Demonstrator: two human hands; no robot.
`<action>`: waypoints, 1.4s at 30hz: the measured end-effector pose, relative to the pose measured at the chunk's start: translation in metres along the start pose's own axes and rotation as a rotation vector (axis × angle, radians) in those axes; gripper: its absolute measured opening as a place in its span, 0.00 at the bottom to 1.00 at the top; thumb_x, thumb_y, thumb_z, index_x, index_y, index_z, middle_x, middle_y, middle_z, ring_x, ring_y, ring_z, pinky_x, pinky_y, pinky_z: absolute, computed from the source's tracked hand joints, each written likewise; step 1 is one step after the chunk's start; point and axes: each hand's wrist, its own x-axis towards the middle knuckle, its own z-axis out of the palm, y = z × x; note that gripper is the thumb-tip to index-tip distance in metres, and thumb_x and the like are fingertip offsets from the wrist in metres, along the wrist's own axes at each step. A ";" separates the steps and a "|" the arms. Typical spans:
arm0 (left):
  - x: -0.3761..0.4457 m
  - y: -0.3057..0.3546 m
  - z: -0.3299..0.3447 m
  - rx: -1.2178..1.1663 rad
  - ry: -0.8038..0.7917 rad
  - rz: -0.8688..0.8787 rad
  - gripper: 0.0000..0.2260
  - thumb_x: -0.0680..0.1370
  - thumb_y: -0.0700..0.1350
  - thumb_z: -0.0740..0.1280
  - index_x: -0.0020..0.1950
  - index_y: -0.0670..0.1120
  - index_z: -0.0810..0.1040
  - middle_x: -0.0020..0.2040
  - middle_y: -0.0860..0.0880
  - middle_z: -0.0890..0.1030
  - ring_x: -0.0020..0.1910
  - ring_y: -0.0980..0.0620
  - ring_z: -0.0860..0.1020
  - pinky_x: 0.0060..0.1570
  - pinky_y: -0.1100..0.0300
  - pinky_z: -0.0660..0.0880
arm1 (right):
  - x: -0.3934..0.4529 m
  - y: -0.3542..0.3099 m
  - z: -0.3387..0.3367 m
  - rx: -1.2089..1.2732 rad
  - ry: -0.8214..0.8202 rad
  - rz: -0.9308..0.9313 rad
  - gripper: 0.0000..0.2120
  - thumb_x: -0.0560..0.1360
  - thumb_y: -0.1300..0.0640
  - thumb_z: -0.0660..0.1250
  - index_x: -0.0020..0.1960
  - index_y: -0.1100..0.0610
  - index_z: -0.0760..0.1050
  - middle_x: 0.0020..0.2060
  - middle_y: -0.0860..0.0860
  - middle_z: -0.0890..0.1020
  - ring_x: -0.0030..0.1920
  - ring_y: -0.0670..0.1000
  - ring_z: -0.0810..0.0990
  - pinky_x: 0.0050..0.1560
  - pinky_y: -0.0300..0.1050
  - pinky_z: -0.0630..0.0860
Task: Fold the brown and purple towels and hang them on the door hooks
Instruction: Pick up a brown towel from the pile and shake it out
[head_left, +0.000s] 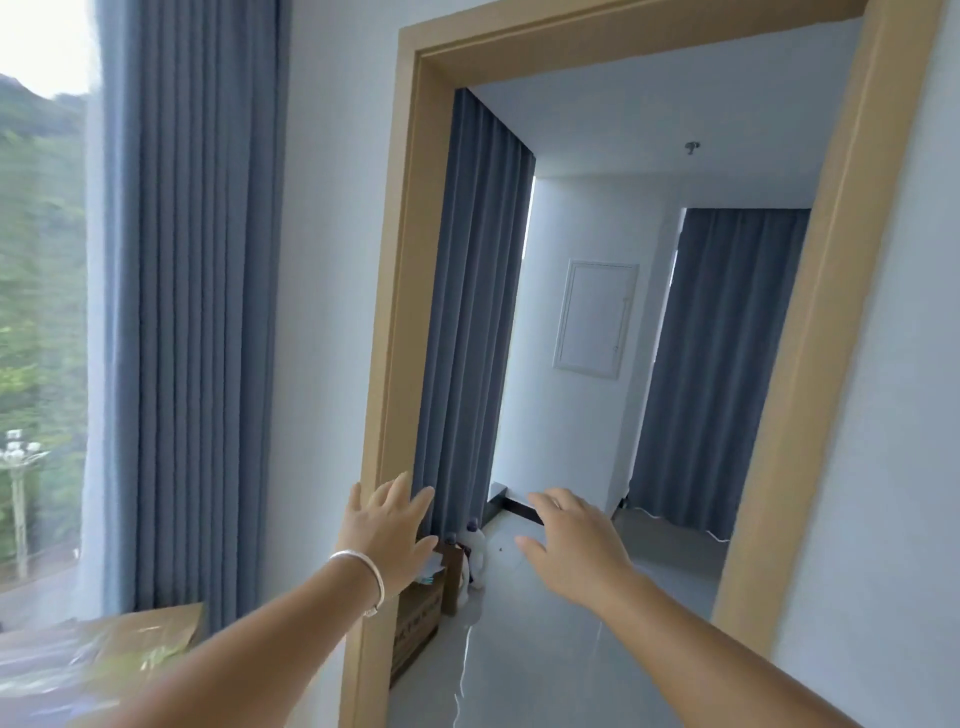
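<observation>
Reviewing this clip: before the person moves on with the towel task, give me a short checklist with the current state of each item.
1. Left hand free: ok, fingers spread, holding nothing; a bracelet sits on the wrist.
2. Right hand free: ok, open, no grip on anything.
3. Brown and purple towels located: not ok, neither is in view.
4. Door hooks located: not ok, only the door frame shows, no door or hooks.
5. Path through the doorway: ok in the middle; a cardboard box and a white bottle stand on the floor by the left side of the frame.
6. Floor dry: cannot tell, it is glossy.
</observation>
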 end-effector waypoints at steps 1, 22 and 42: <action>0.004 -0.018 0.005 0.000 0.000 -0.025 0.29 0.80 0.63 0.50 0.78 0.55 0.50 0.79 0.49 0.51 0.77 0.44 0.53 0.75 0.40 0.48 | 0.017 -0.012 0.008 0.007 -0.005 -0.025 0.26 0.79 0.43 0.57 0.74 0.50 0.62 0.68 0.49 0.68 0.67 0.53 0.68 0.66 0.48 0.65; -0.166 -0.347 0.107 0.153 -0.234 -0.932 0.29 0.80 0.63 0.52 0.79 0.56 0.48 0.79 0.50 0.54 0.77 0.49 0.55 0.74 0.42 0.48 | 0.164 -0.414 0.203 0.329 -0.279 -0.890 0.27 0.80 0.41 0.56 0.76 0.47 0.56 0.75 0.48 0.60 0.74 0.53 0.59 0.75 0.53 0.54; -0.342 -0.343 0.405 -0.242 -0.665 -1.589 0.29 0.78 0.63 0.50 0.78 0.54 0.54 0.76 0.51 0.60 0.72 0.49 0.63 0.71 0.49 0.54 | 0.101 -0.550 0.544 0.143 -0.821 -1.421 0.29 0.77 0.43 0.62 0.74 0.53 0.64 0.72 0.52 0.67 0.70 0.54 0.68 0.71 0.49 0.64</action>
